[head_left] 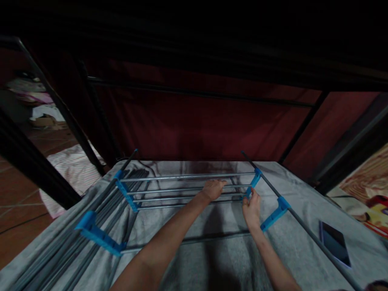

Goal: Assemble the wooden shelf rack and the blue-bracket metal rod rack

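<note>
A partly built rack of grey metal tubes [182, 177] with blue plastic brackets [125, 191] lies on a grey cloth. My left hand [214, 189] is closed round the crossbars right of their middle. Beside the right rear bracket [255, 178], my right hand [252, 202] has its thumb and fingers curled near the bar ends; whether it holds something small is hard to make out. Nearer to me are another blue bracket on the right [275, 213] and one on the left [98, 233], with a single bar between them.
Several loose grey tubes [91, 226] lie along the left side. A phone [335, 242] rests on the cloth at the right. Dark frame posts stand at both sides, with a red curtain [194, 125] behind. Striped cloth [71, 173] lies on the tiled floor at the left.
</note>
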A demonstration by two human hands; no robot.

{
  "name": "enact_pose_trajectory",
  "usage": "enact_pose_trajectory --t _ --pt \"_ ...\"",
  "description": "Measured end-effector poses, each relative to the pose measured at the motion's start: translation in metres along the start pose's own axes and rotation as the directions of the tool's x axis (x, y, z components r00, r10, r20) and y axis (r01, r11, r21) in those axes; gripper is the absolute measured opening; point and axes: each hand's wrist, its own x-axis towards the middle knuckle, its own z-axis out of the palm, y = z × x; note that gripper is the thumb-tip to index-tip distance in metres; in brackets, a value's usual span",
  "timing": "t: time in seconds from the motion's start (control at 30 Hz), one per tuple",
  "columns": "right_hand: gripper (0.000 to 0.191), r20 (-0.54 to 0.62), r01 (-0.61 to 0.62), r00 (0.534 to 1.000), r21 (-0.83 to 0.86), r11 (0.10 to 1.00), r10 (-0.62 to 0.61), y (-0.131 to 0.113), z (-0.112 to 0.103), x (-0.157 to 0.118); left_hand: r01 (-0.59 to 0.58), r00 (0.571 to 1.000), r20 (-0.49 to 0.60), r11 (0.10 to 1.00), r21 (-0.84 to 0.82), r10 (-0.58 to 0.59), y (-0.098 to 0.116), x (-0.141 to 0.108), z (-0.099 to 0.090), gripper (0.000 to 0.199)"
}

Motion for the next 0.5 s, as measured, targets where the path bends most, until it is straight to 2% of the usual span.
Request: enact_pose_trajectory --t 0.1,0.2,0.3,0.37,0.43,0.47,0.5 --pt "0.052 0.081 0.236 0.969 -0.038 0.971 -0.233 -0.030 -0.006 0.002 0.008 1.000 -0.015 1.000 0.001 -0.008 -0.002 -0.004 0.001 0.040" --pt "0.047 0.261 0.452 0.864 -0.021 0.892 -0.431 -0.052 -0.005 0.020 0.010 0.999 -0.046 1.000 -0.011 -0.011 0.001 -0.006 0.000 0.040" --pt "0.038 0.426 0.563 0.746 0.008 0.827 -0.512 -0.058 0.002 0.039 0.029 0.996 -0.088 0.999 -0.035 -0.032 0.004 -0.012 -0.004 0.033" --pt "0.032 0.488 0.584 0.701 0.025 0.812 -0.519 -0.057 0.007 0.046 0.059 0.989 -0.134 0.997 -0.048 -0.065 0.005 -0.024 -0.006 0.031" --pt "0.030 0.502 0.588 0.687 0.039 0.808 -0.525 -0.055 0.010 0.050 0.104 0.959 -0.253 0.989 -0.104 -0.128 0.000 -0.047 -0.004 0.031" --pt "0.029 0.500 0.590 0.685 0.048 0.806 -0.530 -0.053 0.010 0.051 0.137 0.917 -0.350 0.976 -0.169 -0.189 -0.005 -0.063 -0.001 0.030" --pt "0.029 0.498 0.592 0.681 0.058 0.804 -0.538 -0.052 0.010 0.051 0.166 0.856 -0.444 0.954 -0.251 -0.266 -0.012 -0.081 0.003 0.029"
